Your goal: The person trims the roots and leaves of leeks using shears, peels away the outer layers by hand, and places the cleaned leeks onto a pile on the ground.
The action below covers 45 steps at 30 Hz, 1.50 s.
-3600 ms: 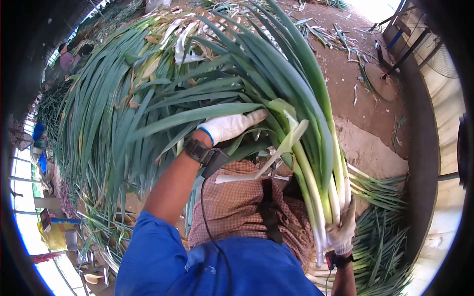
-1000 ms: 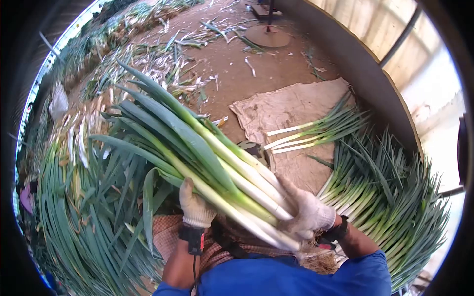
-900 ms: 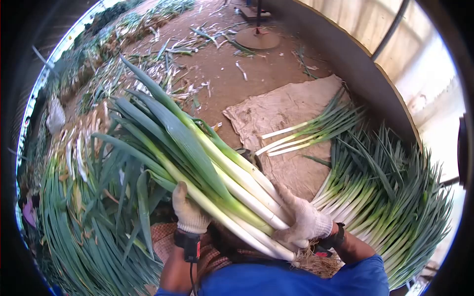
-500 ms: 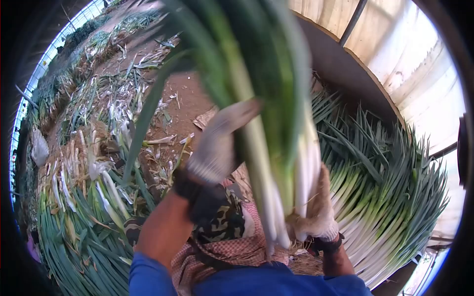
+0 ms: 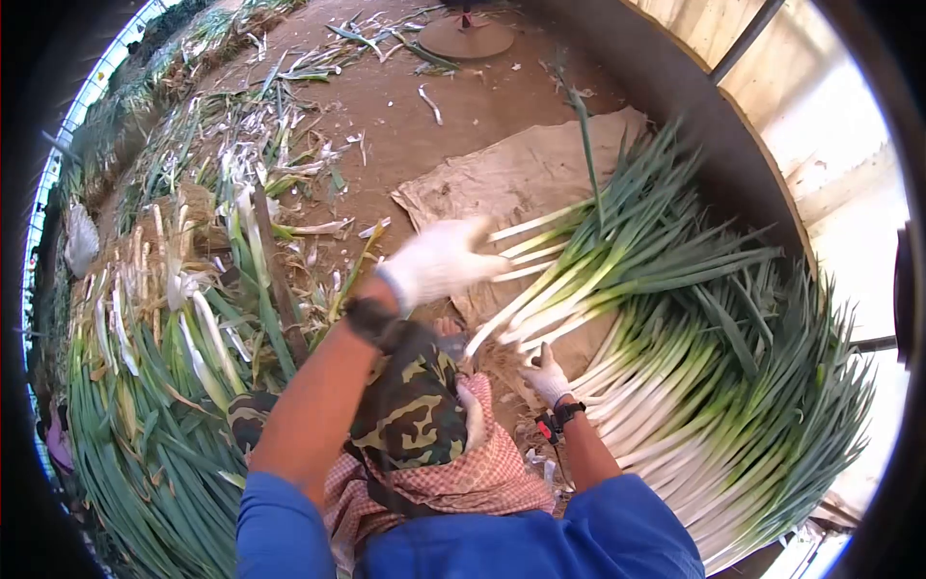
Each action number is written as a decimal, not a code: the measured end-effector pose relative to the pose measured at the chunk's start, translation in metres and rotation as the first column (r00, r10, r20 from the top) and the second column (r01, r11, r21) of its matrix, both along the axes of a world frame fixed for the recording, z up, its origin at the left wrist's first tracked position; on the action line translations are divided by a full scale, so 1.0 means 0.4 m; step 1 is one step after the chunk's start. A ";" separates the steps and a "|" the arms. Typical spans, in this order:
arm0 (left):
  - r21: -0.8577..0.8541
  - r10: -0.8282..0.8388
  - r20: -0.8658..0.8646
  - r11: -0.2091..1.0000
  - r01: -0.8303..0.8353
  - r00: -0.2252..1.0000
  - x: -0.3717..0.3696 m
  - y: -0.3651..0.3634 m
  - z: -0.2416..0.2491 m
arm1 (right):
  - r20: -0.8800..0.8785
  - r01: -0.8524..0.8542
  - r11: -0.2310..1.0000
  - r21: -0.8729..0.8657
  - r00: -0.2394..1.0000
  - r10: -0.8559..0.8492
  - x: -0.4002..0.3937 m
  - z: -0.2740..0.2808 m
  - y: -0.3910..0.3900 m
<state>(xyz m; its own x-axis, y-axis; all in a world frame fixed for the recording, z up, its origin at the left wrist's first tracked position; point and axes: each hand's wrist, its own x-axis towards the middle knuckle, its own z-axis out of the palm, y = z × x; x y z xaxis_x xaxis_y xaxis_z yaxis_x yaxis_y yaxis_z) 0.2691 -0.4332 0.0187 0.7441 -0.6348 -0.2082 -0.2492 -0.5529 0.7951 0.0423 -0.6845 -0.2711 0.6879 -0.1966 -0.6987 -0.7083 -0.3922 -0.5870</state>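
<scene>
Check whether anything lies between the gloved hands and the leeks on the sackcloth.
Nothing visible does. The right hand is at the white ends of the leeks on the sackcloth. The left hand, blurred, hovers open beside them.

Single head camera, looking steeply down, close over hands (image 5: 439, 262).

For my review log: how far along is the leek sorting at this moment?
Done: a large stack of cleaned leeks lies fanned out by the wall, and a fresh bundle lies on the sack. In hand: the right hand rests at that bundle's white ends; the left hand, blurred, hovers open above them. Left: a big pile of untrimmed leeks on the person's left side.
</scene>
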 end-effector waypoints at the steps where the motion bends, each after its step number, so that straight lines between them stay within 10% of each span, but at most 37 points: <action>1: 0.010 0.101 0.021 0.995 -0.101 0.995 -0.013 0.074 -0.004 | 0.003 -0.078 0.996 -0.046 0.997 0.078 -0.027 -0.059 0.023; 7: -0.252 0.550 -0.137 0.785 -0.566 0.824 -0.098 0.377 0.050 | 0.009 -0.449 0.858 -0.248 0.885 0.465 -0.029 -0.081 0.075; 16: -0.298 0.764 -0.245 0.526 -0.796 0.597 -0.266 0.582 -0.030 | 0.345 -0.576 0.609 -0.546 0.508 0.790 0.181 -0.036 0.255; 23: -0.171 0.828 -0.255 0.470 -0.866 0.500 -0.357 0.628 -0.116 | 0.230 -0.640 0.299 -0.708 0.191 0.954 0.357 -0.152 0.419; 35: -0.053 0.848 -0.381 0.377 -0.925 0.368 -0.379 0.637 -0.217 | 0.065 -0.818 0.074 -0.570 0.045 0.997 0.523 -0.122 0.423; 45: -0.047 0.824 -0.469 0.338 -0.940 0.319 -0.368 0.621 -0.223 | 0.116 -0.560 0.386 -0.733 0.457 0.882 0.578 -0.098 0.176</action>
<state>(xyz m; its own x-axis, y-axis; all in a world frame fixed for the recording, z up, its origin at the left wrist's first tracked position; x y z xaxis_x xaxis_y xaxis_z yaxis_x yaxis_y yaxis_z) 0.1221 -0.1850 -0.0706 0.8096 0.3037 -0.5023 0.5349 -0.0294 0.8444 0.2735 -0.6140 -0.3102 0.9074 0.3419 -0.2444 0.3016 -0.9348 -0.1878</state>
